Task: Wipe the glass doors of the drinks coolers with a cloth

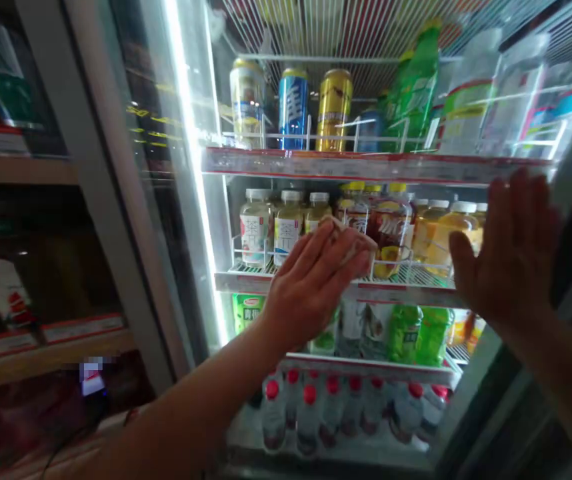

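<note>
A pale cloth [366, 243] — crumpled — pokes out beneath the left grip [311, 283].

Glaring light strip [189, 120], dim edges, seemingly blurred

Upper shelf [376, 167]: cans [293, 110], bottles [421, 87] | middle shelf [406, 294]: capped bottles [256, 230] | lower shelf [366, 368]: green bottles [405, 333], apparently | base [249, 437]: red-capped bottles [309, 423]

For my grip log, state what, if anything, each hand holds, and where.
Left hand: pale cloth, gripped part hidden beneath the hand. Right hand: open, nothing visibly held.
</note>
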Available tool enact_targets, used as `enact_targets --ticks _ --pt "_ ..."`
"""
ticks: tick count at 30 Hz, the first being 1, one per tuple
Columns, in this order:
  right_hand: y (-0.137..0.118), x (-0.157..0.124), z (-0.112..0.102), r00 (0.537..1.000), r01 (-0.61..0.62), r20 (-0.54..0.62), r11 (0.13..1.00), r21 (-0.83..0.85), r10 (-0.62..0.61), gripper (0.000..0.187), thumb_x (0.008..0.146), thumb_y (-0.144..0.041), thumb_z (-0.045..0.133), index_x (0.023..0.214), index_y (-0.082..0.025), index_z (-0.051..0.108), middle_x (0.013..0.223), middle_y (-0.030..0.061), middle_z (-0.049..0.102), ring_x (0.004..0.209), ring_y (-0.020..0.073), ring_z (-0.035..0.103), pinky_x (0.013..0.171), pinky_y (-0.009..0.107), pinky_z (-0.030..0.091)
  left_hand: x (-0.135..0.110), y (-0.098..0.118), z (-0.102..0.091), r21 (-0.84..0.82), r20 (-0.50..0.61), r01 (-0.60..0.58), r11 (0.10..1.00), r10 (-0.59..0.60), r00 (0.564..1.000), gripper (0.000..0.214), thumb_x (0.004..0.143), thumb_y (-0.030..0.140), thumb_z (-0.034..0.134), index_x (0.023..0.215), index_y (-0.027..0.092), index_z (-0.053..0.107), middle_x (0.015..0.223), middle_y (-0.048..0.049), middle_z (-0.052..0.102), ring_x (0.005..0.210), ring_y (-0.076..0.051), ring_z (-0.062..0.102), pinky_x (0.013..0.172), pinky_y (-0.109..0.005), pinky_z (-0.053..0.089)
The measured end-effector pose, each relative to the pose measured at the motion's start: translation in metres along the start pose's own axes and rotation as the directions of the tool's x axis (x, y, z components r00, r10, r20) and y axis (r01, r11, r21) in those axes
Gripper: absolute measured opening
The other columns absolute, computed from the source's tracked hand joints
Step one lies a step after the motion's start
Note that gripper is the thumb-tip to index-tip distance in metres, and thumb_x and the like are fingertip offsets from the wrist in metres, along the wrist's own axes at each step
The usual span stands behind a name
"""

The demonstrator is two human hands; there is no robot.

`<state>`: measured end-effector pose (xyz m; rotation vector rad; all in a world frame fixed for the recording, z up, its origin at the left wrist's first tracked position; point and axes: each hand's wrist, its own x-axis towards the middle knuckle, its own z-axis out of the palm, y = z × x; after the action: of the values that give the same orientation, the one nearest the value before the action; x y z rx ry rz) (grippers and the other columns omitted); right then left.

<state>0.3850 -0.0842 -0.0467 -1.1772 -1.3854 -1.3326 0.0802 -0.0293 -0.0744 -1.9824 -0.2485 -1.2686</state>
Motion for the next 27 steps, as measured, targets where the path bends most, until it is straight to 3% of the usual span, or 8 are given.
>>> enact_targets --ticks 4,6,9,13,17,21,24,27 --pt "0.000 -0.006 -0.005 0.985 -0.150 0.097 0.985 0.084 0.142 0.088 0.096 -0.054 0.054 0.170 -0.058 0.006 0.176 -0.0168 0.011 0.161 0.0400 0.024 0.132 0.065 0.029 0.017 -0.014 -0.019 -0.003 0.193 -0.083 0.997 0.083 0.978 0.051 0.105 0.017 0.056 0.155 0.022 0.061 0.168 -0.0034 0.047 0.165 -0.028 0.026 0.138 -0.047 0.033" --pt "-0.005 -0.011 -0.007 0.983 -0.175 0.079 0.980 0.092 0.168 0.090 0.092 -0.051 0.058 0.169 -0.060 0.013 0.174 -0.0146 0.019 0.157 0.0441 0.032 0.128 0.069 0.034 0.027 -0.023 -0.027 -0.018 0.234 -0.143 0.990 0.143 0.962 0.048 0.106 0.021 0.055 0.153 0.023 0.064 0.168 -0.0012 0.047 0.164 -0.027 0.029 0.137 -0.045 0.034" --pt "-0.016 -0.010 -0.017 0.988 -0.142 0.082 0.983 0.116 0.133 0.096 0.091 -0.038 0.066 0.174 -0.048 0.018 0.175 -0.0051 0.024 0.154 0.0479 0.036 0.126 0.077 0.034 0.052 -0.039 -0.035 -0.040 0.265 -0.230 0.972 0.232 0.936 0.042 0.108 0.025 0.056 0.148 0.026 0.069 0.166 0.0010 0.049 0.163 -0.025 0.033 0.135 -0.041 0.038" --pt "-0.026 0.020 -0.040 0.965 -0.127 0.253 0.959 0.252 0.061 0.092 0.095 -0.028 0.060 0.174 -0.046 0.017 0.173 -0.0043 0.031 0.155 0.0417 0.038 0.126 0.076 0.038 0.106 -0.064 -0.044 -0.067 0.325 -0.355 0.932 0.357 0.876 0.038 0.110 0.029 0.059 0.146 0.027 0.070 0.165 0.0012 0.050 0.158 -0.022 0.042 0.131 -0.039 0.045" --pt "-0.006 0.089 -0.053 0.956 0.071 0.254 0.957 0.283 -0.146 0.088 0.098 -0.022 0.057 0.175 -0.038 0.020 0.162 0.0009 0.049 0.151 0.0336 0.046 0.136 0.063 0.028 0.178 -0.099 -0.055 -0.056 0.328 -0.413 0.909 0.408 0.852 0.037 0.111 0.027 0.060 0.146 0.026 0.070 0.165 0.0004 0.051 0.156 -0.022 0.046 0.129 -0.040 0.046" --pt "0.025 0.185 -0.047 0.966 0.124 0.192 0.963 0.239 -0.172 0.085 0.104 -0.020 0.056 0.176 -0.035 0.014 0.167 0.0043 0.042 0.157 0.0312 0.038 0.137 0.061 0.020 0.250 -0.141 -0.068 -0.044 0.316 -0.440 0.897 0.431 0.845 0.038 0.110 0.023 0.062 0.148 0.024 0.068 0.165 -0.0017 0.052 0.157 -0.025 0.045 0.132 -0.044 0.041" --pt "0.041 0.255 -0.040 0.971 0.143 0.158 0.963 0.228 -0.182 0.084 0.107 -0.019 0.053 0.176 -0.039 0.009 0.170 0.0043 0.039 0.158 0.0315 0.038 0.133 0.064 0.027 0.300 -0.172 -0.079 0.028 0.301 -0.399 0.916 0.373 0.878 0.041 0.109 0.017 0.063 0.150 0.024 0.065 0.165 -0.0022 0.052 0.159 -0.025 0.040 0.133 -0.046 0.038" --pt "0.046 0.312 -0.035 0.965 0.206 0.112 0.949 0.238 -0.238 0.076 0.108 -0.018 0.050 0.175 -0.039 0.019 0.168 0.0038 0.044 0.158 0.0294 0.040 0.132 0.063 0.030 0.345 -0.196 -0.090 0.124 0.286 -0.320 0.939 0.275 0.918 0.046 0.108 0.013 0.062 0.152 0.024 0.062 0.166 -0.0040 0.052 0.160 -0.027 0.038 0.133 -0.049 0.037"
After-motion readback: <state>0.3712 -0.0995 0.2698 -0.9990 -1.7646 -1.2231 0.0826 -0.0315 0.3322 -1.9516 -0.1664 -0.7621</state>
